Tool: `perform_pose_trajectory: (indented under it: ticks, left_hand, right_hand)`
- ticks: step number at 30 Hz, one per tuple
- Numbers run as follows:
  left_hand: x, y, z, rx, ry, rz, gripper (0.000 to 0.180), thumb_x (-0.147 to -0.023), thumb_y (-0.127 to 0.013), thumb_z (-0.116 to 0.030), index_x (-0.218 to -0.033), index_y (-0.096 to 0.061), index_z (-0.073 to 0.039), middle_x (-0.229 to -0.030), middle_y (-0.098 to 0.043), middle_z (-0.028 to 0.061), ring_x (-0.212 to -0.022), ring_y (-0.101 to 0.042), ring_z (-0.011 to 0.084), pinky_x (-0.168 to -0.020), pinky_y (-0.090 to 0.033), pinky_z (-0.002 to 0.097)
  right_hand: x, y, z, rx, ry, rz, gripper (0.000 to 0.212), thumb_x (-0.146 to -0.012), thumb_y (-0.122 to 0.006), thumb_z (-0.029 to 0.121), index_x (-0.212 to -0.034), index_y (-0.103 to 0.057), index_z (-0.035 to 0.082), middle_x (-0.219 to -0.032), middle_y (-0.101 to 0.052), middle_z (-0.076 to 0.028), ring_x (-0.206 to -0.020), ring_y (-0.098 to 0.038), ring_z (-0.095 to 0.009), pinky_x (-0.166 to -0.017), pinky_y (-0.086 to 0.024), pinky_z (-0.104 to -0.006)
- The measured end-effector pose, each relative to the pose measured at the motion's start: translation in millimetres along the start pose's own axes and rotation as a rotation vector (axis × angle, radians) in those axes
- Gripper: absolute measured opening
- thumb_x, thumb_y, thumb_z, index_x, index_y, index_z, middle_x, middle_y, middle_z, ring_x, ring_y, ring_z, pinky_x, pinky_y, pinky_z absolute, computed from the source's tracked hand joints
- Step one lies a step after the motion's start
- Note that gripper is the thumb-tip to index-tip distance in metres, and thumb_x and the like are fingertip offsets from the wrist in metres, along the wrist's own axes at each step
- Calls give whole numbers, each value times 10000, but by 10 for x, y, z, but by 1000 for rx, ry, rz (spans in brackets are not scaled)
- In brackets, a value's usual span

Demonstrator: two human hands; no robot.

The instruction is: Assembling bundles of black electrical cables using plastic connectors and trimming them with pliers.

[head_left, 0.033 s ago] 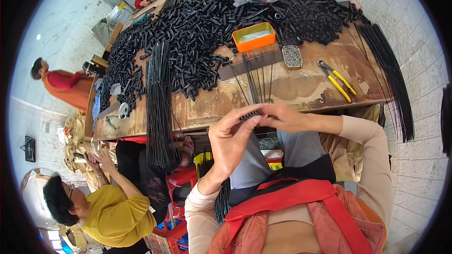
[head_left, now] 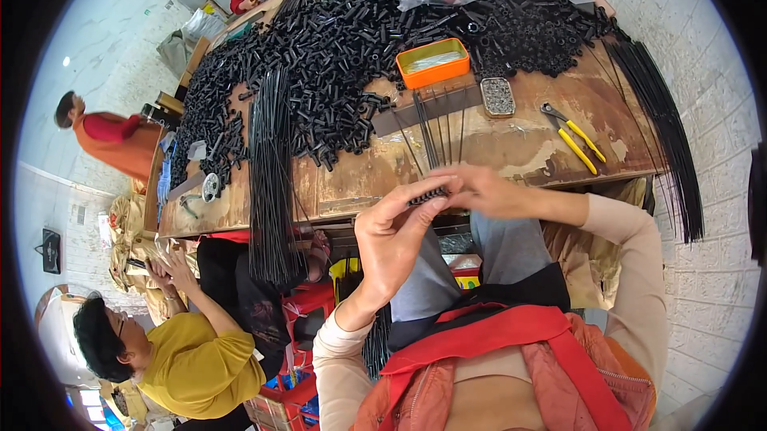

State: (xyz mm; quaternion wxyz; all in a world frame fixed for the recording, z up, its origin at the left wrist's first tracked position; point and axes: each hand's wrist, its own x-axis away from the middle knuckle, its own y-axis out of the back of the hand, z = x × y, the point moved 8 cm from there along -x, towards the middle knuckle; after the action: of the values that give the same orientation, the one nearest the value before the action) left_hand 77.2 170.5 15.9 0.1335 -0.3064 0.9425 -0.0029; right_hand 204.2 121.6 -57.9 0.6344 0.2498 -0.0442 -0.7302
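Note:
My left hand [head_left: 390,241] is closed, thumb and fingers pinching a short black ribbed piece [head_left: 428,194] in front of the table edge. My right hand [head_left: 491,191] meets it from the right, its fingertips beside the piece; they are smeared by motion, so their grip does not show. Just beyond the hands, several thin black rods [head_left: 432,131] lie on the table, and their near ends are hidden behind my fingers. They rest across a flat dark strip [head_left: 391,121].
A heap of black tubular parts [head_left: 319,71] covers the far table [head_left: 343,183]. Nearby are an orange box [head_left: 435,71], a small tin [head_left: 497,98] and yellow-handled pliers [head_left: 574,135]. Rod bundles [head_left: 272,167] hang over the edge. A person in yellow [head_left: 192,367] sits at my left.
My right hand has shifted slightly up and to the right, and its fingers have lifted a little. My left hand stays in place with the ribbed piece.

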Motion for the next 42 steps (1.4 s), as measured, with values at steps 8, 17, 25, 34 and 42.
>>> perform_pose_trajectory:
  ticks: [8,17,25,34,42]
  left_hand:
    - [-61,-99,19,0,20,32,245,-906,-542,114,-1142,-607,100,-1113,-659,195,-1053,-640,257,-960,-528,379]
    - [-71,-112,91,124,-34,69,348,-869,-585,133,-1202,-623,39,-1225,-626,144,-1099,-610,177,-927,-521,285]
    - [-20,-87,9,90,56,139,374,-852,-548,174,-1215,-569,87,-1283,-565,230,-1216,-546,296,-1046,-459,431]
    - [-40,-139,10,134,9,141,438,-848,-550,187,-1268,-536,62,-1282,-555,172,-1236,-531,315,-1049,-457,449]
    - [-149,-91,-17,137,-45,34,409,-883,-567,119,-1281,-543,31,-1296,-560,143,-1200,-558,253,-1003,-502,398]
  right_hand:
    - [-517,760,-688,625,-18,-42,157,-917,-566,178,-993,-582,42,-937,-584,-140,-933,-554,-327,-820,-459,-398]
    - [-927,-203,-349,758,647,288,186,-901,-591,242,-927,-626,61,-954,-619,-92,-1010,-577,-262,-948,-449,-439]
    - [-1532,840,-591,773,366,-47,157,-895,-552,144,-939,-651,30,-942,-655,-144,-905,-615,-311,-779,-492,-407]
    - [-2073,1447,-1489,910,-71,153,151,-704,-681,90,-834,-734,32,-783,-685,-194,-766,-679,-354,-703,-543,-414]
    - [-1728,1386,-320,677,138,-88,167,-790,-639,128,-860,-719,-1,-777,-684,-168,-728,-666,-323,-684,-523,-377]
